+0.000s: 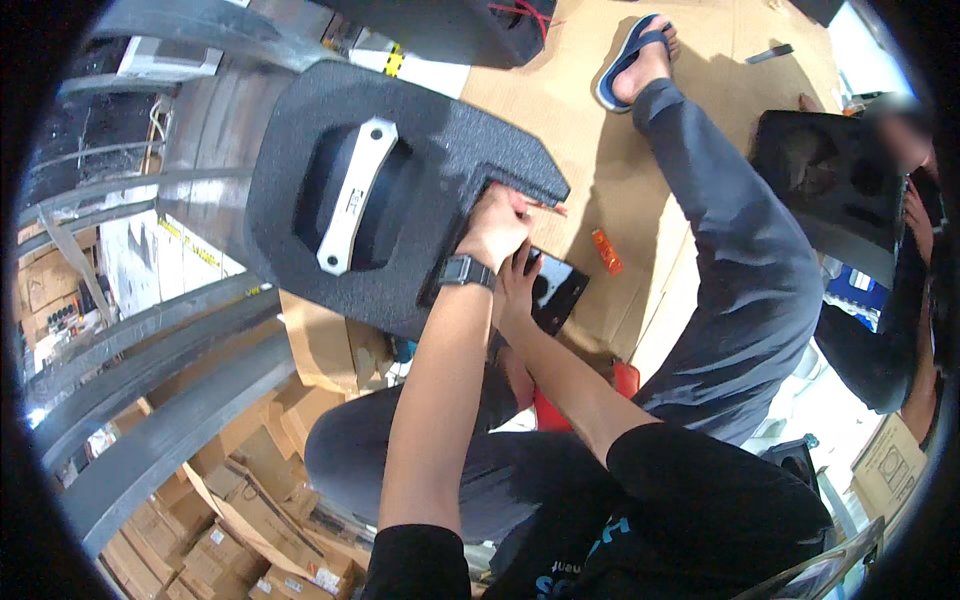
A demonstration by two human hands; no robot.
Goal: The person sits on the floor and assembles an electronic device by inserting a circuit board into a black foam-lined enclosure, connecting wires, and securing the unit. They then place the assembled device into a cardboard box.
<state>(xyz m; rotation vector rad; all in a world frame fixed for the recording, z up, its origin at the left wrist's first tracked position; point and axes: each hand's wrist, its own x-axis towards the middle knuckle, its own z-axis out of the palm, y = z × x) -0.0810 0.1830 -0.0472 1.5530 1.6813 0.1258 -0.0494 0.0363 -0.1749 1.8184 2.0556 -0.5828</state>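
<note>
Left hand (495,228) curls at the notch of a textured black angular cabinet (450,130); right hand (513,292) extends over a flat black panel (568,297); whether either grips, I cannot tell. From them, the cabinet lies toward ten o'clock, a small orange object (607,252) toward three.

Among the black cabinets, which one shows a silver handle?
The large cabinet at the left hand: its silver handle is visible. The top-edge cabinet and the far-right cabinet show none.

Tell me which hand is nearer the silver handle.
Left. The left hand is right of the silver handle, at the right side of the black cabinet; the right hand is farther, lower and further right.
</note>
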